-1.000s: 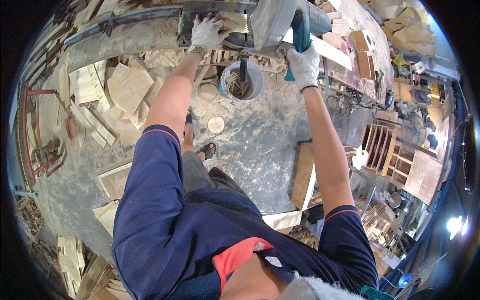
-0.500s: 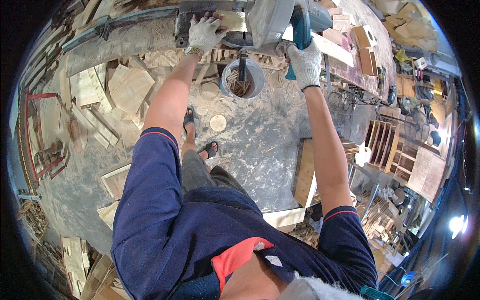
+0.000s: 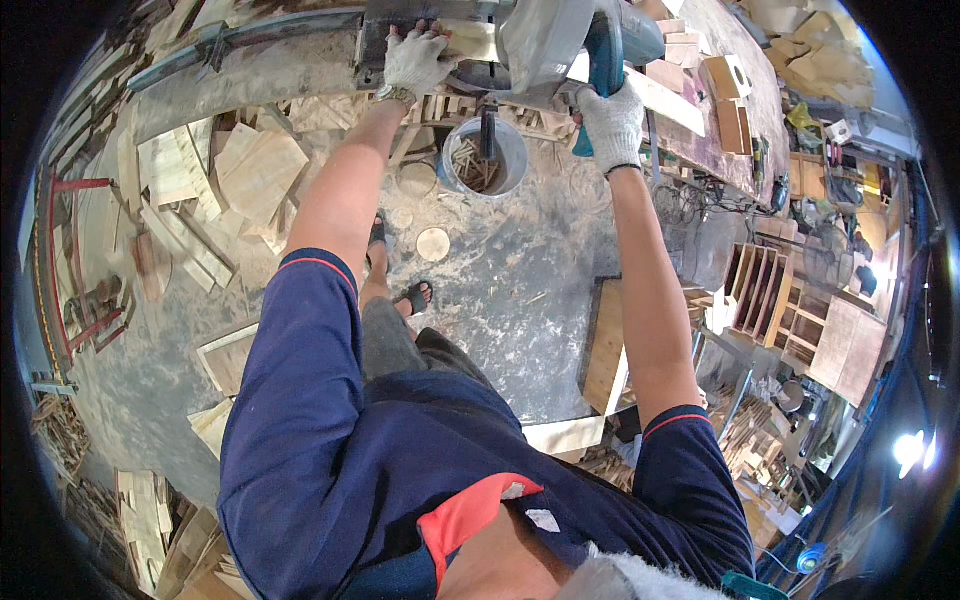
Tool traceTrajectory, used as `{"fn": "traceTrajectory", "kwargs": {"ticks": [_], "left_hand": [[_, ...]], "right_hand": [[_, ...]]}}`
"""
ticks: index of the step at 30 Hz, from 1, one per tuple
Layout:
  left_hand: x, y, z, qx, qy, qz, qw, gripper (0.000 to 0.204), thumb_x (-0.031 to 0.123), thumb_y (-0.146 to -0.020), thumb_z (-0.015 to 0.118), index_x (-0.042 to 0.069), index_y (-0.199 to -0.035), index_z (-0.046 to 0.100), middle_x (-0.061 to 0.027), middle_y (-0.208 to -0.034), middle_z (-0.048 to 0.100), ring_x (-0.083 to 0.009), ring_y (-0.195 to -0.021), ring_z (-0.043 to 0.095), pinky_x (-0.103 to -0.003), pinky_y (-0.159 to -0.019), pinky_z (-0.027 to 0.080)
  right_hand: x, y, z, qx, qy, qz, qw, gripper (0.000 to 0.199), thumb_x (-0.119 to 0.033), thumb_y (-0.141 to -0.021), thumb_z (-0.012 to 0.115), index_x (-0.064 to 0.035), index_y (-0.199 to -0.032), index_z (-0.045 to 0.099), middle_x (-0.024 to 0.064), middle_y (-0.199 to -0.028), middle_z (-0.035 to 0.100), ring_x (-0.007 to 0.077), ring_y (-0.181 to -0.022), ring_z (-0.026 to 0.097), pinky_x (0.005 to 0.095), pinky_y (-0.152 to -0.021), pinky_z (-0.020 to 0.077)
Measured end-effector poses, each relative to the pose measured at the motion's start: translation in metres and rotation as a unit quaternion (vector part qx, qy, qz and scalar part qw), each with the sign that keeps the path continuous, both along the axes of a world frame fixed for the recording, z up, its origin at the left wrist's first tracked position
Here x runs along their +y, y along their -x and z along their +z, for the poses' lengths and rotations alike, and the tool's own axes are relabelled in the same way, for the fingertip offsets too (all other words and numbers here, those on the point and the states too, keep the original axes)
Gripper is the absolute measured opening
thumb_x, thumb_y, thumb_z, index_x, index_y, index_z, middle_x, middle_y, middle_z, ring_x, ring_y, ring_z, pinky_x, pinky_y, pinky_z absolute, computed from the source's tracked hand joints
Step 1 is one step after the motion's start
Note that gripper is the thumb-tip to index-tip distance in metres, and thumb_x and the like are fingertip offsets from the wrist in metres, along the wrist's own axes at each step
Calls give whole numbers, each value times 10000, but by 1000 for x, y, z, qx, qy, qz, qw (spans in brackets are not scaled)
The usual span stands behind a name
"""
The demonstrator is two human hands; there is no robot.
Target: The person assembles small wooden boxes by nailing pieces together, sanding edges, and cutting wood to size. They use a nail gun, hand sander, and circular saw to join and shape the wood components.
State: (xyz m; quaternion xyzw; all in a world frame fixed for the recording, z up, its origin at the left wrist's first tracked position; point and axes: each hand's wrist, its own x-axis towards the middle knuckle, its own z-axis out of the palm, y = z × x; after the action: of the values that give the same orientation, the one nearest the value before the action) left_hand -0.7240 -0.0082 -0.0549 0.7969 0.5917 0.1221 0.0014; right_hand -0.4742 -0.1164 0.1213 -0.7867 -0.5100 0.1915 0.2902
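Your left hand (image 3: pixel 417 62), gloved, lies on the saw base (image 3: pixel 372 52), fingers spread and pointing to its far edge; thumb side is by the pale wooden piece (image 3: pixel 472 42), can't tell how hard it presses. The piece sits on the base, set in from its near edge, long axis running left to right, right end pointing at the grey saw head (image 3: pixel 540 45). Your right hand (image 3: pixel 612 122), also gloved, wraps the teal handle (image 3: pixel 605 62), fingers closed round it. A pale board (image 3: pixel 660 104) slants from beside the saw head, long axis rightward and toward you. Wooden boxes (image 3: pixel 734 128) sit near the tabletop's (image 3: pixel 712 155) right edge. A bucket (image 3: pixel 517 160) of sticks (image 3: pixel 470 166) stands below the base's near edge.
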Motion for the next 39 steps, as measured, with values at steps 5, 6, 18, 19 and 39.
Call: {"fn": "traceTrajectory", "kwargs": {"ticks": [5, 6, 18, 19, 39], "left_hand": [[0, -2, -5, -21, -34, 12, 999, 548, 617, -978, 546, 203, -1311, 675, -36, -1448, 616, -257, -1469, 434, -630, -1231, 187], [2, -1, -6, -14, -45, 11, 999, 561, 625, -977, 538, 210, -1333, 665, -38, -1457, 609, -260, -1463, 441, -634, -1229, 188], [1, 0, -5, -9, -19, 2, 1000, 549, 615, -976, 554, 204, -1319, 676, -29, -1470, 596, -259, -1467, 426, -626, -1233, 193], [2, 0, -5, -7, -14, 2, 1000, 549, 615, -975, 556, 203, -1318, 677, -28, -1468, 598, -261, -1466, 427, -626, -1233, 195], [2, 1, -7, -179, -52, -31, 982, 336, 517, -869, 691, 227, -1018, 775, -51, -1330, 670, -318, -1362, 514, -651, -1170, 272]], "right_hand": [[-1, -2, 9, -5, 8, 4, 1000, 305, -263, -793, 721, -40, -985, 640, 146, -806, 717, 271, -739, 740, 409, -717, 573], [-2, -2, 8, 7, 5, 12, 1000, 305, -265, -792, 723, -41, -981, 639, 144, -803, 716, 266, -733, 740, 406, -715, 573], [-4, -1, -12, -15, -15, -10, 1000, 326, -281, -782, 731, -41, -987, 650, 158, -811, 710, 311, -756, 726, 435, -726, 567], [-4, -1, -12, -18, -21, -5, 1000, 330, -282, -781, 731, -40, -991, 652, 160, -815, 709, 315, -767, 725, 438, -732, 567], [-10, 4, -16, -25, -25, -13, 999, 312, -283, -798, 722, -42, -975, 637, 156, -848, 696, 317, -771, 694, 446, -740, 550]]}}
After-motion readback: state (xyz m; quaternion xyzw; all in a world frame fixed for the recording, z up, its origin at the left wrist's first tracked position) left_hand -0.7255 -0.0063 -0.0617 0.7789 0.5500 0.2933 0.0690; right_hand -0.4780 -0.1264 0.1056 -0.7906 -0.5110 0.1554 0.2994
